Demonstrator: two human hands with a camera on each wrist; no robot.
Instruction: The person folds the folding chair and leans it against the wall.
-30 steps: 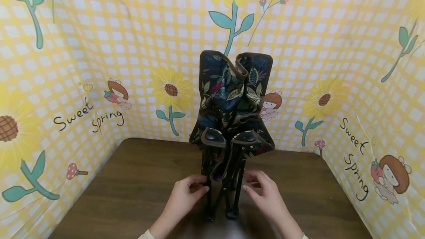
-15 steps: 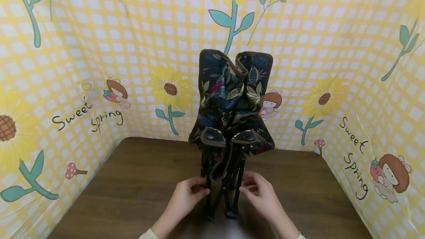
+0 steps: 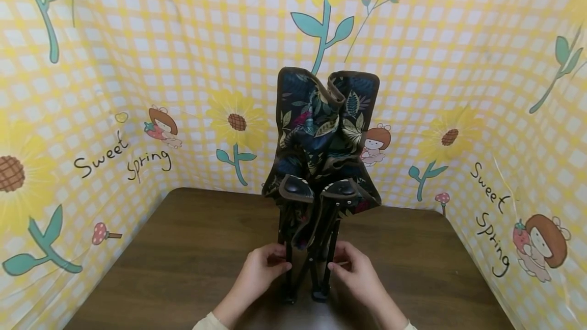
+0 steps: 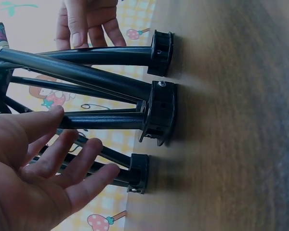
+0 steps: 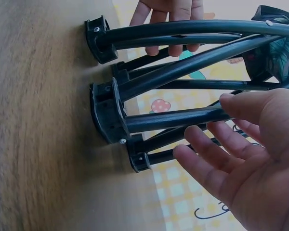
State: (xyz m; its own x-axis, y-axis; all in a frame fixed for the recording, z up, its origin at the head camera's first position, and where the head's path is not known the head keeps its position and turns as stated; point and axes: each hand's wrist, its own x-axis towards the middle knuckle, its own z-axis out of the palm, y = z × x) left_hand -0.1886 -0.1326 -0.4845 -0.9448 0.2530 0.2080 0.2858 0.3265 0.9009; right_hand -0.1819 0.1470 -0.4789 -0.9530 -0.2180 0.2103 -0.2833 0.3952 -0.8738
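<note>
Folding chair (image 3: 316, 159): folded, upright, at ctr of head view, blk feet (image 5: 105, 118) on brown tbl. (image 3: 137, 269). Dark floral fabric (image 3: 316, 126) at 12 o'c of unit, bunched, w/ brown edging; two edged flaps (image 3: 295, 188) at mid-height, near side; blk tubular legs at 6 o'c, crossing, bolted to feet. L hand (image 3: 259, 271) at 7 o'c of chair: thumb on L leg tube (image 4: 103, 120), fingers loosely curved on opp. side; tube held btwn thumb & fingers. R hand (image 3: 359, 274) at 5 o'c of chair, mirrored pos.: R leg tube (image 5: 176, 119) held btwn thumb & curved fingers. Grip force, both hands: cannot tell. In L wrist view, R hand shows at 12 o'c, past the legs; in R wrist view, L hand likewise at 12 o'c. Pale cuffs (image 3: 210, 322) at both wrists, btm edge of head view. Backdrop cloth (image 3: 202, 34), yel./wht check, surrounds tbl. at 9, 12 & 3 o'c; printed sunflower (image 3: 237, 122) at 10 o'c of view ctr, "Sweet Spring" lettering (image 3: 110, 153) at 9 o'c, repeated at 4 o'c.
</note>
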